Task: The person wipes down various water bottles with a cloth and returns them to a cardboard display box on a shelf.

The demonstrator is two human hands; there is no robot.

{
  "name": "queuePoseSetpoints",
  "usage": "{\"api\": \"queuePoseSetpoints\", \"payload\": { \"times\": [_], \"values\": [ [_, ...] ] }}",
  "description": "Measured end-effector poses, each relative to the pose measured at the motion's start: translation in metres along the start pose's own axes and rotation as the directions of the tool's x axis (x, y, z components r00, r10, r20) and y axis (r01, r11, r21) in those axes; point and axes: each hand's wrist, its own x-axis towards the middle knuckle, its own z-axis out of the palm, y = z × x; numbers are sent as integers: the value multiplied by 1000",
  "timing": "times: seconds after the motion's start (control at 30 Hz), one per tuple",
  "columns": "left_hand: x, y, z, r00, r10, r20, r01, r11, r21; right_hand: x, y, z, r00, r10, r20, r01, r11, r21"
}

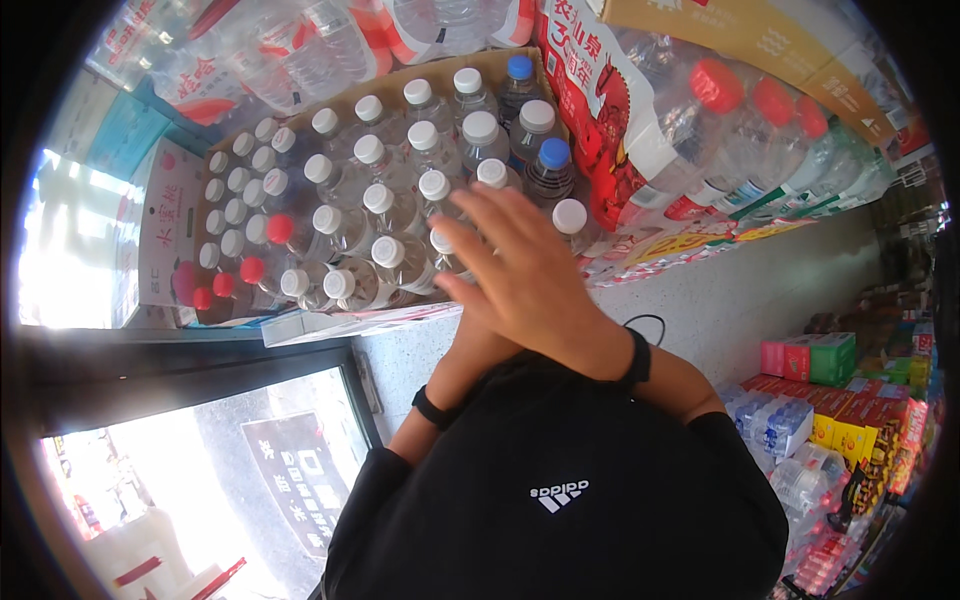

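Note:
My right hand (517, 262) is held over the near edge of a carton of bottles, its fingers apart and nothing in it. Beneath it my left hand (484, 334) is mostly hidden, so its fingers cannot be made out; the wrists cross or nearly cross. Plastic bottles with white caps (388, 251) stand upright in rows in the open cardboard carton (442, 66). Two bottles have blue caps (555, 153), and several smaller ones at the left have red caps (252, 269). A white-capped bottle (569, 216) stands just right of my right hand's knuckles.
Shrink-wrapped bottles (315, 52) lie behind the carton. A red-printed pack (592, 97) and red-capped large bottles (772, 101) adjoin it at the right. A glass door (225, 442) is at lower left. Boxes (810, 358) and packed bottles (806, 480) line the right, beyond a speckled floor (705, 300).

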Motion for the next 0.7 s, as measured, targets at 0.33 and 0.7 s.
{"api": "queuePoseSetpoints", "payload": {
  "times": [0.33,0.7],
  "values": [
    [27,-10,9,990,19,-142,-24,999,-33,24,17,49,985,-13,170,23,998,-52],
    [40,-14,2,985,47,-167,-64,993,-103,43,29,40,937,8,348,10,999,-49]
  ]
}}
